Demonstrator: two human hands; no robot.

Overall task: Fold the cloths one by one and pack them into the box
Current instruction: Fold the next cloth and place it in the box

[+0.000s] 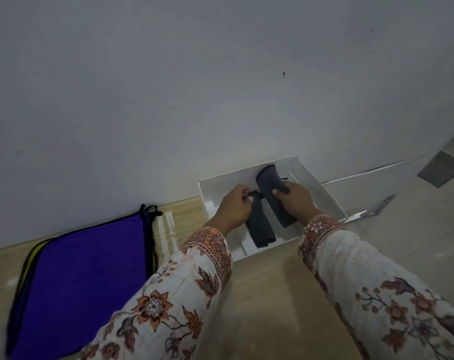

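A: Head view, item one: white box [322, 183] against the wall, two dark grey rolled cloths inside.

B: Hands?

A: Right hand [294, 198] grips the farther roll [271, 183]; left hand [233, 207] curls its fingers on the nearer roll [261, 227], likely seating them side by side.

B: Remaining?

A: Purple cloth stack [85, 279], flat, unfolded, well left of the box.

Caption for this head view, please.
Both hands, left and right, set rolled dark cloths into white box; purple cloth waits.
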